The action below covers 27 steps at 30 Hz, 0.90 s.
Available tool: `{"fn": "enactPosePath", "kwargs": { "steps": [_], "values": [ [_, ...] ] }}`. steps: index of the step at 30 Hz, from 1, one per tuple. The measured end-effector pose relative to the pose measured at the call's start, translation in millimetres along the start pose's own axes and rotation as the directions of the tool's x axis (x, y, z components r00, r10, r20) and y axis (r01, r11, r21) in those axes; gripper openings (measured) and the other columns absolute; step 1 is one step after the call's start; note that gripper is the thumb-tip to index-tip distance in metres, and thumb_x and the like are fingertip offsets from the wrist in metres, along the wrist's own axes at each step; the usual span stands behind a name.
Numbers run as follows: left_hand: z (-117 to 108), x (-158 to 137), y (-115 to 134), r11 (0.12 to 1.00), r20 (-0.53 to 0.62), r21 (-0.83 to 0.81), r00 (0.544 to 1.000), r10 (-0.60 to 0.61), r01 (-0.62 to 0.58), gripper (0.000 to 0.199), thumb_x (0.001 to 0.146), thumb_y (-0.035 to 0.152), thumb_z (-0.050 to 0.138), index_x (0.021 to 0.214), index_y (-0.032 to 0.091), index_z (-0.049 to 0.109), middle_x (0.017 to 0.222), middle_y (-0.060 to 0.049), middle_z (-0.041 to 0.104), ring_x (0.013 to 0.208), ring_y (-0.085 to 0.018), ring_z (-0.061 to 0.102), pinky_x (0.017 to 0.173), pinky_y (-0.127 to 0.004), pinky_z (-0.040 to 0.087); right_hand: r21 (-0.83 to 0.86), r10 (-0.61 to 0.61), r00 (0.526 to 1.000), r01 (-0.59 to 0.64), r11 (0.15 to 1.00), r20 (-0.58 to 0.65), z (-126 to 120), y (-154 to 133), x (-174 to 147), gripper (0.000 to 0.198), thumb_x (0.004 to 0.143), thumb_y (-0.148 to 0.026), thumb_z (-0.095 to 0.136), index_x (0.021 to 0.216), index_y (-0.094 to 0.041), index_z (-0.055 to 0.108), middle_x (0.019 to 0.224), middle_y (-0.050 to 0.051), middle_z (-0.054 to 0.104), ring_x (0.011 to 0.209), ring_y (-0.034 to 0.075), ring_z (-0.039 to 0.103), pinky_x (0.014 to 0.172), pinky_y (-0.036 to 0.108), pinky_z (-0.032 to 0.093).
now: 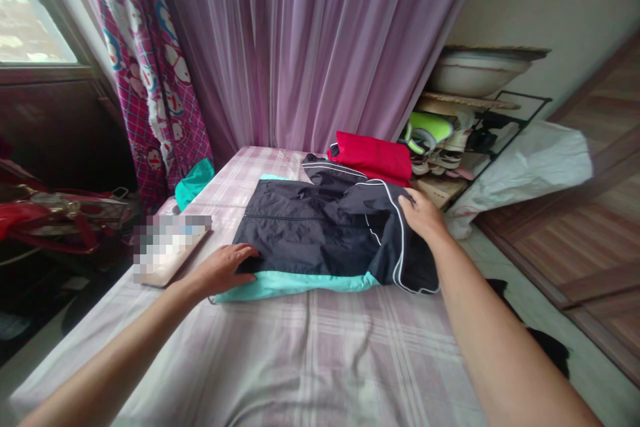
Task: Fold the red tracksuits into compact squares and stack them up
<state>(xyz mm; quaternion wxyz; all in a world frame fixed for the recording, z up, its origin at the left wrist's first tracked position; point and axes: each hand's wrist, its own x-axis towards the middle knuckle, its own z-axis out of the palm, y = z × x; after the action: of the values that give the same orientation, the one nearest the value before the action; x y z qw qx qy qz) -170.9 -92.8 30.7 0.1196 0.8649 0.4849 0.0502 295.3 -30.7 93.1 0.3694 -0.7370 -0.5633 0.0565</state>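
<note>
A black jacket (305,227) with white piping lies spread over a turquoise garment (310,283), whose edge shows along the near side. My left hand (230,267) rests at the jacket's left end, fingers stretched out on the cloth. At the opposite end, my right hand (420,212) has its fingers closed on the piped right part of the jacket, which bunches up there. Just behind the jacket sits a folded red garment (373,155).
A plaid sheet (320,360) covers the bed or table. A blurred-out flat object (173,260) lies at the left. Behind hang purple curtains (310,47). A rack with a basin (483,73) and shoes stands at the right, beside a white plastic bag (540,160).
</note>
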Motion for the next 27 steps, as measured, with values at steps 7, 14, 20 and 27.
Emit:
{"fn": "enactPosePath", "kwargs": {
  "steps": [7, 14, 20, 27],
  "values": [
    [-5.4, -15.1, 7.6, 1.000, 0.002, -0.005, 1.000, 0.021, -0.021, 0.023, 0.084, 0.044, 0.064, 0.095, 0.024, 0.068, 0.094, -0.004, 0.071, 0.087, -0.021, 0.068, 0.077, -0.031, 0.051, -0.075, 0.168, 0.950, -0.153, 0.985, 0.264, -9.1, 50.4, -33.7, 0.046, 0.087, -0.058, 0.049, 0.091, -0.018, 0.073, 0.094, 0.012, 0.077, 0.078, 0.024, 0.072, 0.074, 0.037, 0.056],
    [8.5, -22.9, 18.0, 0.996, 0.045, 0.061, 0.997, 0.069, -0.072, 0.041, 0.071, 0.047, 0.078, 0.104, 0.025, 0.067, 0.098, -0.005, 0.069, 0.090, -0.024, 0.066, 0.080, -0.034, 0.051, -0.063, -0.092, 0.829, 0.152, 0.986, 0.551, -29.1, 71.1, -118.9, 0.057, 0.067, -0.055, 0.069, 0.112, -0.021, 0.073, 0.123, 0.013, 0.071, 0.113, 0.032, 0.066, 0.095, 0.043, 0.053],
    [3.7, -20.8, 22.9, 0.987, 0.039, 0.139, 0.996, 0.075, -0.080, 0.017, 0.088, 0.023, 0.055, 0.100, 0.025, 0.067, 0.093, -0.005, 0.069, 0.086, -0.021, 0.066, 0.078, -0.032, 0.051, -0.233, -0.174, 0.944, 0.243, 0.942, 0.281, -12.8, 80.1, -131.7, 0.034, 0.075, -0.030, 0.047, 0.095, -0.025, 0.075, 0.105, 0.009, 0.076, 0.102, 0.031, 0.069, 0.094, 0.046, 0.052],
    [-8.4, -34.8, 34.5, 0.971, -0.287, 0.203, 0.940, 0.184, -0.128, 0.035, 0.094, 0.014, 0.036, 0.099, 0.022, 0.069, 0.098, -0.009, 0.068, 0.089, -0.022, 0.062, 0.082, -0.036, 0.051, -0.236, -0.078, 0.992, 0.100, 0.967, 0.098, -47.0, 109.7, -132.9, 0.029, 0.070, -0.024, 0.047, 0.082, -0.027, 0.073, 0.086, 0.005, 0.075, 0.087, 0.028, 0.069, 0.078, 0.035, 0.053]
  ]
}}
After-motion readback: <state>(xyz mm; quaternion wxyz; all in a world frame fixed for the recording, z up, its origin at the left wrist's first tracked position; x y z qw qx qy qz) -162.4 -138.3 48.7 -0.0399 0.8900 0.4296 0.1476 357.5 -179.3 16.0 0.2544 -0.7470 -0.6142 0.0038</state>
